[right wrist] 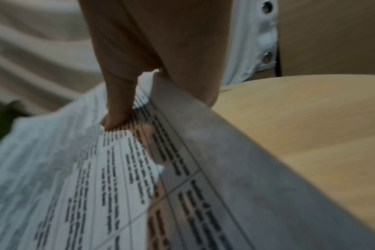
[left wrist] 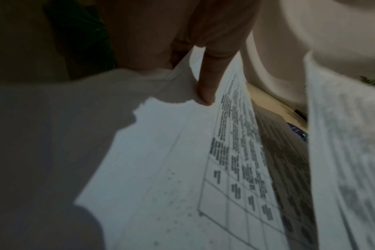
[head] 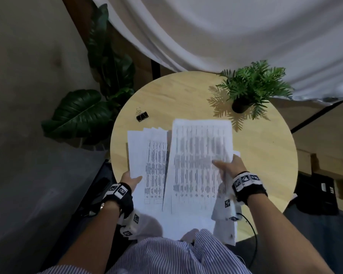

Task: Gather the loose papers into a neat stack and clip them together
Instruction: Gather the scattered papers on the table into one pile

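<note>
The round wooden table (head: 265, 155) fills the head view; the fern pot (head: 241, 105) stands at its 1 o'clock. Only this view shows both paper bundles: the right hand (head: 231, 165) pinches the upper sheets (head: 196, 155), thumb on top; the left hand (head: 130, 179) pinches the fanned papers (head: 143, 153) at 9 o'clock. The wrist views show each thumb pressing print. The binder clip (head: 142, 116) lies alone at 10 o'clock.

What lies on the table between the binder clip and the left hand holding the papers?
In the head view, bare tabletop first, then the fanned sheets that the left hand grips; nothing else separates it from the binder clip.
</note>
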A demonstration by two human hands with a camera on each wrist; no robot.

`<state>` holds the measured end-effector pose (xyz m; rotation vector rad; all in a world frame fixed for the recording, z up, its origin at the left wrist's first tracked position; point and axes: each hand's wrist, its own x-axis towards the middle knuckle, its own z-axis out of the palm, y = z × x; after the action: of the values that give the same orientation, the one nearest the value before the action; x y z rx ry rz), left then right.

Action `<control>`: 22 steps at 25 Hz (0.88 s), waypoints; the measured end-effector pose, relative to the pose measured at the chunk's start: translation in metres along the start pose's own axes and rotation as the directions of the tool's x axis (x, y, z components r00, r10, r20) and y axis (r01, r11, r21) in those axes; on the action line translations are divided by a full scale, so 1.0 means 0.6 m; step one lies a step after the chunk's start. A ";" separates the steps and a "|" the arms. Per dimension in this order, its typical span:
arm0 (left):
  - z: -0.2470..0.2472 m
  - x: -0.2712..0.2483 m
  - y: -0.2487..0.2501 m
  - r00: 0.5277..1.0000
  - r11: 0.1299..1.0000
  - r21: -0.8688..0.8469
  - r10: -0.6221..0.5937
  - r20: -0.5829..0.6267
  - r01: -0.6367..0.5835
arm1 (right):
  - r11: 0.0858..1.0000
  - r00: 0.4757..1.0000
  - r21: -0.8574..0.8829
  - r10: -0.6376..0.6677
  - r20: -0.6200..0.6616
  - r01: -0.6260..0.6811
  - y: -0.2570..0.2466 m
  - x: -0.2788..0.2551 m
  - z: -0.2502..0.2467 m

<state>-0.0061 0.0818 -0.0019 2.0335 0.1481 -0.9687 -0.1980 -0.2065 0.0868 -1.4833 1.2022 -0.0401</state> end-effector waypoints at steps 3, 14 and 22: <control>0.009 0.001 0.009 0.999 0.991 -0.130 -0.037 -0.025 0.034 | 0.986 0.998 -0.165 0.006 0.067 0.006 0.036 0.008 0.094; 0.025 0.019 -0.007 0.993 0.995 -0.033 -0.097 -0.065 0.095 | 0.758 0.769 -0.298 0.391 -0.505 -0.581 0.111 -0.028 0.025; 0.062 0.016 0.046 0.996 0.998 0.050 0.040 -0.081 -0.037 | 0.963 0.877 -0.124 0.160 -0.453 -0.239 0.090 -0.027 0.014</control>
<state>-0.0091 0.0346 -0.0031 2.1136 0.1299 -0.8735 -0.2347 -0.1792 0.0528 -1.5417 1.7633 -0.1376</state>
